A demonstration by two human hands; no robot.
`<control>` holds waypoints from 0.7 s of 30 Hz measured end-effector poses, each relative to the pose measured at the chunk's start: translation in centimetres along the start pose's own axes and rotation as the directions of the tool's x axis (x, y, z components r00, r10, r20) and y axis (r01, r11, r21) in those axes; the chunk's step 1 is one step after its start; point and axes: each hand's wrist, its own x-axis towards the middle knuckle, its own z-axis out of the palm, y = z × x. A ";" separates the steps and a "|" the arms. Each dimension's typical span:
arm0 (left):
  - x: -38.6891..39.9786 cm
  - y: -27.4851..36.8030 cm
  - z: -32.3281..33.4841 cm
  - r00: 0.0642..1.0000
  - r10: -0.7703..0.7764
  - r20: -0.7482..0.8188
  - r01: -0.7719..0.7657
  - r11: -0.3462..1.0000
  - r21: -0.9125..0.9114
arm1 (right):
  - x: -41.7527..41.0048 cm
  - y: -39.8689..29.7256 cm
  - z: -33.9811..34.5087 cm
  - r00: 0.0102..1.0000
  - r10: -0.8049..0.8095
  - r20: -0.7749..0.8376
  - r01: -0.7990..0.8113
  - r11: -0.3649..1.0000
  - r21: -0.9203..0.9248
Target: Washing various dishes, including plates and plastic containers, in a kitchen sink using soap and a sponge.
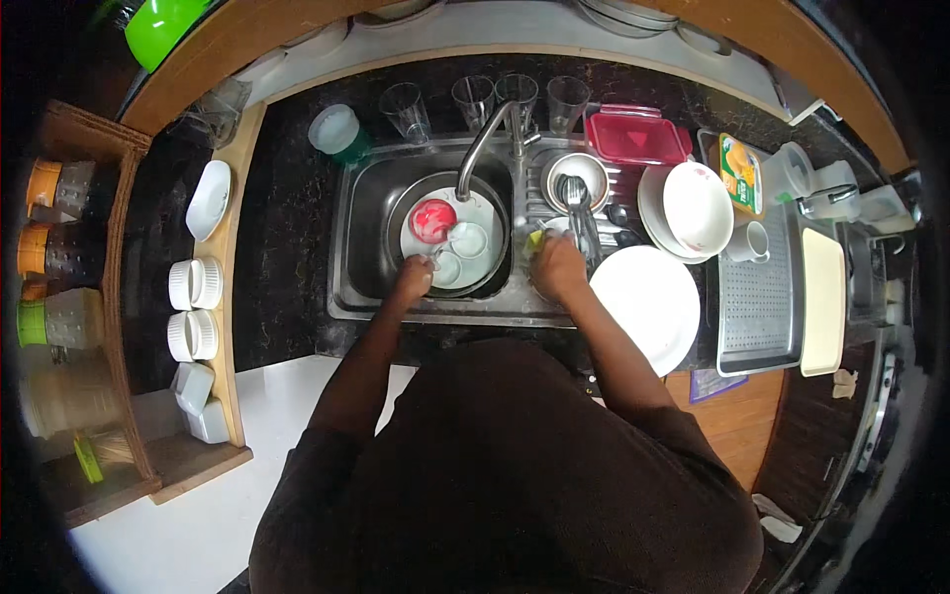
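My left hand (417,278) is at the front left rim of a round metal pan (397,200) in the sink basin, its fingers next to a small pale dish (447,269); its grip is unclear. In the pan lies a white plate (482,204), bearing a red bowl (433,220), another small pale dish (469,240) and the first one. My right hand (558,269) is over the drainboard, closed around a yellow-green sponge (534,240). Just beyond it, forks and spoons (575,194) lean in a small bowl (594,169). The steel faucet (475,148) arches over the pan.
A large white plate (649,312) stands right of my right forearm, with stacked bowls (698,208) and a mug (748,242) beyond. Several glasses (406,111), a green tub (340,134) and a red-lidded container (638,137) line the back. A perforated metal tray (757,312) sits right.
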 end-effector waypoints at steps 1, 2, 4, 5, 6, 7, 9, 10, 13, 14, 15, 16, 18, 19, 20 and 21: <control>0.3 -0.6 0.3 0.998 -0.049 0.030 0.051 0.995 -0.083 | 0.2 0.4 -0.3 0.999 -0.004 0.043 0.004 1.000 0.004; 0.3 -1.1 0.8 0.999 -0.041 0.026 0.043 0.996 -0.084 | 0.4 0.6 -0.5 0.996 -0.009 0.085 0.009 1.000 0.008; 0.2 -2.1 2.0 0.989 -0.138 0.050 0.140 0.989 -0.047 | 0.8 0.6 -0.6 0.993 -0.014 0.119 0.012 1.000 0.014; 0.3 -2.6 2.5 0.974 -0.205 0.093 0.207 0.978 -0.010 | 1.0 0.5 -0.5 0.994 0.003 0.110 -0.004 1.000 0.015; 0.5 -3.0 3.0 0.982 -0.181 0.058 0.183 0.983 -0.024 | 1.2 0.3 -0.5 0.994 0.019 0.103 -0.021 1.000 0.015; 0.7 -3.2 3.2 0.954 -0.282 0.099 0.298 0.876 -0.380 | 1.3 0.1 -0.5 0.992 0.052 0.114 -0.053 0.999 0.002; 1.2 -2.5 2.7 0.847 -0.431 0.312 0.468 0.324 -0.822 | 1.3 -0.1 -0.7 0.994 0.042 0.099 -0.045 0.999 0.029; 1.8 -1.9 1.7 0.882 -0.434 0.185 0.410 0.513 -0.754 | 1.2 -0.1 -0.9 0.994 0.047 0.102 -0.052 0.998 0.043; 2.9 3.3 -2.4 0.809 -0.540 -0.232 0.575 0.807 0.130 | 1.0 -0.5 -1.4 0.997 -0.010 0.078 0.000 0.992 0.125; 3.3 5.5 -3.9 0.786 -0.560 -0.263 0.595 0.800 0.074 | 1.0 -0.7 -1.5 0.996 -0.071 0.044 0.061 0.979 0.193; 3.9 7.8 -5.1 0.774 -0.558 -0.300 0.599 0.798 0.060 | 1.0 -1.0 -1.6 0.989 -0.148 -0.024 0.149 0.951 0.272; 4.8 9.7 -6.2 0.770 -0.569 -0.288 0.534 0.822 -0.197 | 1.3 -1.4 -1.5 0.992 -0.129 0.001 0.124 0.958 0.259; 6.4 12.9 -7.3 0.879 -0.440 0.186 0.467 0.709 -0.529 | 2.1 -2.4 -1.0 0.995 -0.088 0.055 0.036 0.792 0.610; 6.5 14.6 -7.1 0.852 -0.398 0.341 0.476 0.315 -0.821 | 2.6 -2.9 -0.7 0.991 -0.051 0.123 -0.059 0.658 0.751; 6.7 16.1 -6.6 0.798 -0.328 0.506 0.481 -0.159 -0.862 | 2.8 -3.1 -0.4 0.992 -0.086 0.088 -0.009 0.659 0.752; 7.3 16.8 -6.1 0.844 -0.288 0.452 0.420 -0.170 -0.892 | 2.9 -3.3 0.0 0.992 -0.078 0.101 -0.029 0.633 0.774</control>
